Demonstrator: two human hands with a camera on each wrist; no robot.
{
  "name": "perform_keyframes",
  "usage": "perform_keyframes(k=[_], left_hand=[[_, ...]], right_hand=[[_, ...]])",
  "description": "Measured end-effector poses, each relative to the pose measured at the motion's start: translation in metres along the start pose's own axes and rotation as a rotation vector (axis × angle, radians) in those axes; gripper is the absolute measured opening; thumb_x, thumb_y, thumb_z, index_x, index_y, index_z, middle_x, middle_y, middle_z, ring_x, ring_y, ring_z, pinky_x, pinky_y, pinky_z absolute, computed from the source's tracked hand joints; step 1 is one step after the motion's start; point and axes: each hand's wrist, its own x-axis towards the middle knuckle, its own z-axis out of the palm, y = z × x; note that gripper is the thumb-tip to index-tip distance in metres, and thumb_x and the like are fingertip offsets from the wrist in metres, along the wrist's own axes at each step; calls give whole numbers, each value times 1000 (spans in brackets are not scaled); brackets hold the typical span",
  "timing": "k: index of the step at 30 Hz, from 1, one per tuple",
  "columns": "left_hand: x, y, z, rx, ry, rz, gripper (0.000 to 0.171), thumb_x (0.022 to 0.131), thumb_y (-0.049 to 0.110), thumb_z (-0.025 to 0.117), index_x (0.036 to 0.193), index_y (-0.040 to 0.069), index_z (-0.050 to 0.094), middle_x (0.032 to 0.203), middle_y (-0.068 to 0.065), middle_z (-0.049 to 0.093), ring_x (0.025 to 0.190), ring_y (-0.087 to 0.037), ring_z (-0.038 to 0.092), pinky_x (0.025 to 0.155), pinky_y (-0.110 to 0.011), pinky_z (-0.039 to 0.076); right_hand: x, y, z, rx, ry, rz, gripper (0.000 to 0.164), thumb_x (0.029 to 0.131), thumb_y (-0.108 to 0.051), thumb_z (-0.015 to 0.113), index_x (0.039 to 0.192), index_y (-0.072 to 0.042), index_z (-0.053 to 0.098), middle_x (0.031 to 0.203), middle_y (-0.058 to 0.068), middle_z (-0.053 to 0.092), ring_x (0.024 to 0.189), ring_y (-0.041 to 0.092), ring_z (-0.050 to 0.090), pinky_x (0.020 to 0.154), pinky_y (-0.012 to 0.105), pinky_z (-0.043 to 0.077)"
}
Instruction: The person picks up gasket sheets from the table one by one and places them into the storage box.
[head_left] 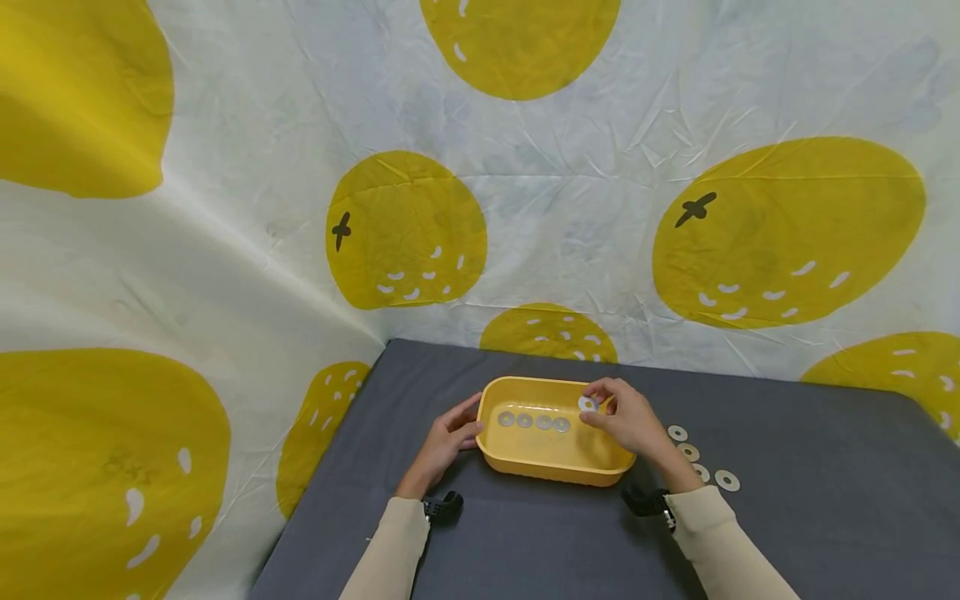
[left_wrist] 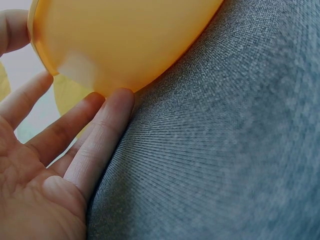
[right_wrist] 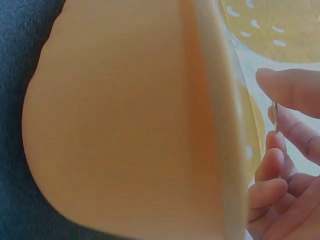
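A yellow rectangular plastic tray [head_left: 555, 471] stands on the dark cloth. Several flat washers [head_left: 524, 421] lie in a row on its floor, toward the far left. My left hand [head_left: 444, 437] is at the tray's left end, its fairly straight fingers touching the outer wall and rim; the left wrist view shows the fingertips [left_wrist: 120, 100] against the yellow wall. Over the tray's right part, my right hand [head_left: 626, 417] pinches one washer [head_left: 588, 404] between thumb and fingers. That washer [right_wrist: 275, 117] appears edge-on in the right wrist view, above the rim.
Several more washers [head_left: 727, 480] lie on the dark tablecloth [head_left: 825, 500] right of the tray, one partly hidden by the right forearm. A white curtain [head_left: 570, 225] printed with yellow fruit hangs behind and to the left. Dark straps sit on both wrists.
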Motion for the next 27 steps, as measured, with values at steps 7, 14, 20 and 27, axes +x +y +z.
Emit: perform_keyframes(k=[7, 14, 20, 27], left_hand=[[0, -1, 0, 1, -11, 15, 57, 102, 21, 63, 156, 25, 46, 139, -21, 60, 111, -19, 69, 90, -33, 61], [-1, 0, 0, 1, -3, 12, 55, 102, 20, 63, 155, 27, 48, 137, -20, 62, 112, -22, 69, 90, -34, 61], [-1, 2, 1, 0, 5, -2, 56, 101, 22, 66, 154, 29, 48, 137, -19, 62, 113, -25, 68, 90, -34, 61], [0, 2, 0, -11, -2, -5, 58, 99, 27, 68, 154, 29, 48, 137, -18, 62, 117, -30, 67, 91, -35, 61]], right_hand=[[4, -5, 11, 12, -6, -37, 26, 88, -18, 81, 110, -8, 70, 98, 9, 62, 77, 19, 49, 66, 27, 40], [8, -11, 23, 43, -19, -57, 26, 88, -16, 81, 109, -6, 71, 97, 9, 62, 75, 19, 48, 64, 27, 40], [12, -21, 34, 71, -40, -62, 27, 86, -14, 82, 109, -5, 71, 97, 11, 62, 72, 19, 47, 62, 26, 40], [18, -30, 49, 91, -68, -49, 26, 86, -13, 82, 109, -7, 72, 98, 10, 62, 73, 18, 48, 65, 27, 41]])
